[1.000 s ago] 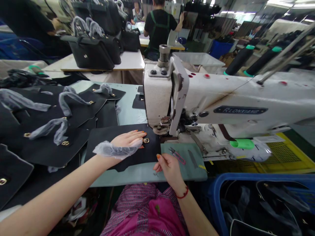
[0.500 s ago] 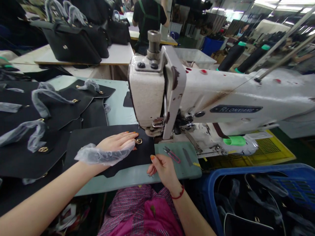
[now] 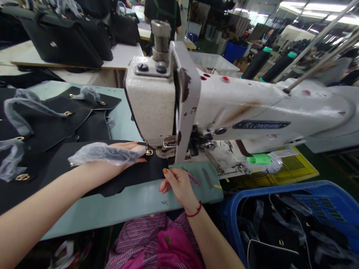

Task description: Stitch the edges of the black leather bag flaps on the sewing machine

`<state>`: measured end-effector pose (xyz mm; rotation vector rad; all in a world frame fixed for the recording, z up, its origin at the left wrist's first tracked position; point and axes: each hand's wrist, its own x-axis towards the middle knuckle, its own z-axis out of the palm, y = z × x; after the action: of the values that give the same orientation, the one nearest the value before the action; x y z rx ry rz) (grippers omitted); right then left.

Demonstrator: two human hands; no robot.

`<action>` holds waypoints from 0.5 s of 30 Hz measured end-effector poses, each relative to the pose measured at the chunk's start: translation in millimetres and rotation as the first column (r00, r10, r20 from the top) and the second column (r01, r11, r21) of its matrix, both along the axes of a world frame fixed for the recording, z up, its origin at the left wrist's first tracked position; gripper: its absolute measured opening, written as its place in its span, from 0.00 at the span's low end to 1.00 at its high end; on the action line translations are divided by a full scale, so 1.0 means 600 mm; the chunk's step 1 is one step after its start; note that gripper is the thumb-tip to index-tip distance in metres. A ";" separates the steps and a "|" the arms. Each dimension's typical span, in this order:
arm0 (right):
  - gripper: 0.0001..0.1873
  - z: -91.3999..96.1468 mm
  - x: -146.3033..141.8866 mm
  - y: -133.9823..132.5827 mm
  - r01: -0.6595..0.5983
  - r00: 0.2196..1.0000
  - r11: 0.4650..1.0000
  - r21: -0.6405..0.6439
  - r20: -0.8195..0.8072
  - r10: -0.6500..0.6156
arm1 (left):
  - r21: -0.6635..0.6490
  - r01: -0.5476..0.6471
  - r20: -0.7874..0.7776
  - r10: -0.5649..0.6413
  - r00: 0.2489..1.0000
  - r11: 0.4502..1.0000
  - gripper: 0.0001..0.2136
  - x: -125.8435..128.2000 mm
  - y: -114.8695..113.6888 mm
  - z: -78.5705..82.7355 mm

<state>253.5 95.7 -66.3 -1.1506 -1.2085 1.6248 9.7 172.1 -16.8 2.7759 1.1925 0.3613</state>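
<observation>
A black leather-like panel lies on the pale green machine table, its right end beside the presser area of a white sewing machine. My left hand rests flat on it, fingers stretched toward a gold ring fitting. Across the back of that hand lies the panel's strap handle, wrapped in clear plastic. At the panel's near right corner, my right hand is closed, thumb and curled fingers on the edge; the fingertips are partly hidden.
Pink-handled thread snips lie right of my right hand. Several similar panels overlap at left. A blue basket of black pieces stands at lower right. Finished black bags stand on a table behind, near a person.
The camera view has shifted, moving most of the scene left. Both hands keep their places on the panel, the right one still at its corner. The snips are now partly covered by my right hand.
</observation>
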 end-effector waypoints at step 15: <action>0.28 0.014 -0.018 0.040 0.107 0.994 0.994 0.016 0.010 -0.108 | -0.206 -0.287 -0.115 0.268 0.956 0.935 0.24 0.008 0.019 0.006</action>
<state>242.5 119.6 -57.9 -1.1957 -1.1444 1.5279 14.7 183.6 -13.3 2.4591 1.5485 0.1207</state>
